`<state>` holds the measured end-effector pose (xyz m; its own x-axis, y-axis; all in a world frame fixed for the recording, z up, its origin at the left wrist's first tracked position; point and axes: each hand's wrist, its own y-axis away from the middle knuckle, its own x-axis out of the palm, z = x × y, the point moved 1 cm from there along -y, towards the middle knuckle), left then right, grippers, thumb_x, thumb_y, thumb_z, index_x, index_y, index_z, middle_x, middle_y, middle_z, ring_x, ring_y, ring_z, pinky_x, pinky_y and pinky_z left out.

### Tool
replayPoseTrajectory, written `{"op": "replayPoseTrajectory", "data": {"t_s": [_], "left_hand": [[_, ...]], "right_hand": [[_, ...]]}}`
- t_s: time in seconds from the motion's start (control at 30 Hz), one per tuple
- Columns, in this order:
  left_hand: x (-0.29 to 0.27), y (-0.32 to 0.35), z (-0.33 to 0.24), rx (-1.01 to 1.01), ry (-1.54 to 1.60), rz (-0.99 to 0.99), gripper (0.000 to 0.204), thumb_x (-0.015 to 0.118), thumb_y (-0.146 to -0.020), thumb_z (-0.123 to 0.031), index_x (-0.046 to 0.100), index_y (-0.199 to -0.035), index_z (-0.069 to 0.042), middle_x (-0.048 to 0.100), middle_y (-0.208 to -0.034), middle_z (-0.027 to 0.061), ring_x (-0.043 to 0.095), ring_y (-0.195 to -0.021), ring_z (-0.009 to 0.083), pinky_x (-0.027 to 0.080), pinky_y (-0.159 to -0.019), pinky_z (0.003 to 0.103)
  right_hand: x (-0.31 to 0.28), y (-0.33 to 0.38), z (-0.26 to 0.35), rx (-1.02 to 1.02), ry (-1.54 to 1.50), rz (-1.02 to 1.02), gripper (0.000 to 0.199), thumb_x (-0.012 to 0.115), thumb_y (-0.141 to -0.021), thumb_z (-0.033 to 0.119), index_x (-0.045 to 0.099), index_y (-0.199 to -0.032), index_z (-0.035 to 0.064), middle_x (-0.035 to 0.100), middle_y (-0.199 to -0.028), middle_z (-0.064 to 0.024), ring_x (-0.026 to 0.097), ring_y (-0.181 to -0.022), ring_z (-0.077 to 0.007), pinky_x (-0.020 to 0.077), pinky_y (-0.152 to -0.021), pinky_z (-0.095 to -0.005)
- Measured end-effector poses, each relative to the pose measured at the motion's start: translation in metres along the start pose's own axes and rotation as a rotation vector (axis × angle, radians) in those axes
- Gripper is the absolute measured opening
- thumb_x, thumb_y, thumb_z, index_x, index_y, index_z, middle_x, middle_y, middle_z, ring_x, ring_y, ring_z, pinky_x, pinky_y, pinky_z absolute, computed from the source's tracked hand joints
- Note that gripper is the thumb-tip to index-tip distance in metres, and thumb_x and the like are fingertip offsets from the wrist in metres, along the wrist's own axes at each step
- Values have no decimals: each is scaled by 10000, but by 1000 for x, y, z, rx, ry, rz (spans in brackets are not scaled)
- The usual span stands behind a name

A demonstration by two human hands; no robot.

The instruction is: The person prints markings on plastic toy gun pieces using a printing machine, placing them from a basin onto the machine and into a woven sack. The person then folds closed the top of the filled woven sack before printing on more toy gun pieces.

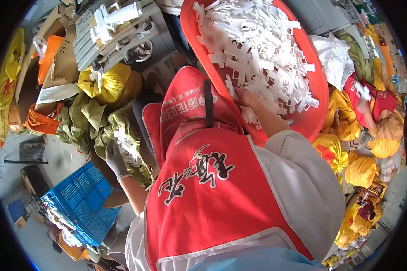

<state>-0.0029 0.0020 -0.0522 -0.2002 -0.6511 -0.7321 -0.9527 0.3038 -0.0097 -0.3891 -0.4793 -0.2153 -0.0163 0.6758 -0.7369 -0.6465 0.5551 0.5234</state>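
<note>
Splitting their hands between two containers, the person has the right hand (252,100), apparently bare, inside the red tub (320,86), just past its near edge, and the gloved left hand (115,159) at the mouth of the green sack (105,135). Pistol-shaped white plastic parts (267,49) heap most of the tub; white pieces (129,147) show in the sack's mouth. We'd guess the tub sits tight against the red apron (239,198) so the right arm clears its rim without stretching, and the sack gapes at the left so that hand sits close to its contents. Right fingers: look curled down, a part right by the tips; can't tell if it's gripped. Left fingers: slightly bent by the sack's edge; how far open, or whether they pinch cloth or a piece, we can't tell. Hidden: the pile's underside, the sack's depth. Glare washes out detail in both. Blue crate (74,194), lower left: contents unclear. Grey machine (160,49): cut off up top. Co-worker's hand (363,108), far right: too small to judge its grip.
</note>
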Motion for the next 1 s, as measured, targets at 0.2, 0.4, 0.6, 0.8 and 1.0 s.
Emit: {"op": "replayPoseTrajectory", "data": {"t_s": [0.2,0.4,0.6,0.8,1.0], "left_hand": [[14,-10,-38,-34,187,40,271,615,-972,-142,689,-1177,19,735,-1084,95,675,-977,149,527,-879,291],[-7,-27,-89,131,53,-113,244,621,-950,-156,712,-1138,-30,747,-1013,124,708,-892,213,534,-828,331],[-17,-57,-150,213,240,-108,239,631,-946,-108,705,-1148,-3,746,-1024,127,693,-899,163,534,-813,307],[-27,-97,-210,484,207,-153,225,633,-927,-78,696,-1127,5,724,-1074,150,707,-982,230,531,-873,317],[-25,-116,-256,642,174,-161,225,645,-925,-78,690,-1136,-16,714,-1105,147,700,-1010,252,532,-890,338]], "right_hand": [[-30,-11,32,-306,-421,-481,536,643,-940,361,506,-1341,33,671,-1044,-208,651,-969,-341,520,-840,-432],[-81,-6,75,-199,-1135,-297,331,447,-1068,312,550,-1266,68,670,-1011,-94,615,-772,-118,499,-664,-278],[-112,14,114,-267,-1612,-196,357,474,-1057,325,546,-1313,88,670,-1096,-97,641,-875,-164,523,-768,-317],[-132,27,140,-508,-1741,-62,329,517,-1041,268,552,-1320,98,636,-1192,-103,633,-1013,-198,510,-884,-369],[-139,41,152,-547,-1717,-63,369,532,-1028,229,508,-1364,77,623,-1206,-77,626,-1046,-195,492,-944,-386]]}}
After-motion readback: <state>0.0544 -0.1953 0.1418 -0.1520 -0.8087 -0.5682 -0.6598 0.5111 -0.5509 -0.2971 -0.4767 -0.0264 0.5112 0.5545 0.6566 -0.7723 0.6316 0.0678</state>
